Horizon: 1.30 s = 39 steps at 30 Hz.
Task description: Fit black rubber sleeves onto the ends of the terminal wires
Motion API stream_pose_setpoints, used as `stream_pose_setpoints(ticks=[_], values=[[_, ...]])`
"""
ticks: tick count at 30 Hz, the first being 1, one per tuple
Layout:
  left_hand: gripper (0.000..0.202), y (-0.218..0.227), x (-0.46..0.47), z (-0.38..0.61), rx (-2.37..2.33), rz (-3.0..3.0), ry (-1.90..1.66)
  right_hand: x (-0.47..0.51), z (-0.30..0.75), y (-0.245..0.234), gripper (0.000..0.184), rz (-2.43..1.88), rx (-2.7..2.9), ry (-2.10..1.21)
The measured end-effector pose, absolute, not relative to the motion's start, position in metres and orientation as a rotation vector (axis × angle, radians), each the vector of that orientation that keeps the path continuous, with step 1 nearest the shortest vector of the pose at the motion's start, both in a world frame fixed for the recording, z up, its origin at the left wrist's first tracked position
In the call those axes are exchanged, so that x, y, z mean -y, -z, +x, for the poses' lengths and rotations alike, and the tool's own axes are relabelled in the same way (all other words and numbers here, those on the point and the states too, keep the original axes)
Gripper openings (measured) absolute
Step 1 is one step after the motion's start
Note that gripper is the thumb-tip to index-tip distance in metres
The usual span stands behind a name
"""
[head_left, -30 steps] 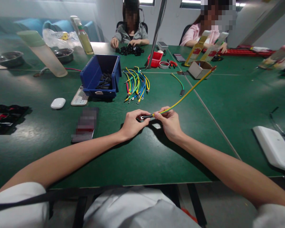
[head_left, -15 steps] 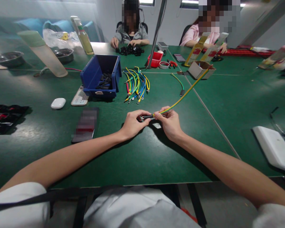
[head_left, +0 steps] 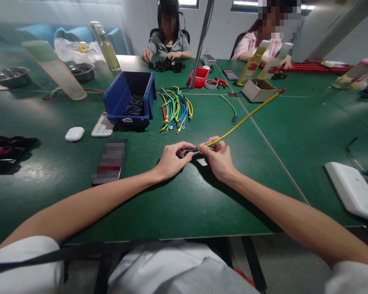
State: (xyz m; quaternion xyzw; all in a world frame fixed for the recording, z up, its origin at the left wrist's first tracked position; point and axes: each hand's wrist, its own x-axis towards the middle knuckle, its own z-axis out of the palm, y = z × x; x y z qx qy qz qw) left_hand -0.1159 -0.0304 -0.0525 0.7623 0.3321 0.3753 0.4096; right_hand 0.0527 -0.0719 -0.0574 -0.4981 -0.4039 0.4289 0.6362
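Above the green table, my right hand (head_left: 219,157) pinches a yellow-green wire (head_left: 243,119), whose free end slants up to the right. Around the wire's other end is a black sleeve (head_left: 191,150), with a metal terminal showing at its tip. My left hand (head_left: 176,157) is closed on that sleeve with thumb and fingertips. Beyond my hands lies a bundle of yellow, green and blue wires (head_left: 175,108) with metal terminals. A short green wire (head_left: 230,105) with a dark end rests to its right. Black pieces (head_left: 135,105) fill the bottom of a blue bin (head_left: 110,100).
Left of my hands lie a dark phone (head_left: 109,161), another phone (head_left: 102,125) and a white earbud case (head_left: 75,134). A small cardboard box (head_left: 257,94) and a red container (head_left: 198,77) stand farther back. At right is a white device (head_left: 352,190). Two people sit across the table.
The wire's free end has swung slightly right and down, away from over the cardboard box. Both hands keep nearly the same place and grip.
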Motion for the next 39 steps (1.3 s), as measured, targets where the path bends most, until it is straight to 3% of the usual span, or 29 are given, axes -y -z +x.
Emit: stream_pose_setpoints(ticks=[7, 13, 25, 39], values=[[0.022, 0.0570, 0.0292, -0.1161, -0.813, 1.885, -0.950, 0.0711, 0.0530, 0.0604, 0.032, -1.087, 0.904, -1.011], [0.023, 0.0568, 0.0306, -0.1169, -0.798, 1.876, -0.966, 0.0709, 0.0515, 0.0589, 0.048, -1.109, 0.838, -1.036], [0.024, 0.0608, 0.0281, -0.1169, -0.823, 1.793, -0.971, 0.0707, 0.0493, 0.0581, 0.059, -1.122, 0.904, -0.997], [0.023, 0.0567, 0.0299, -0.1167, -0.786, 1.833, -0.950, 0.0694, 0.0485, 0.0510, 0.102, -1.097, 0.979, -1.010]])
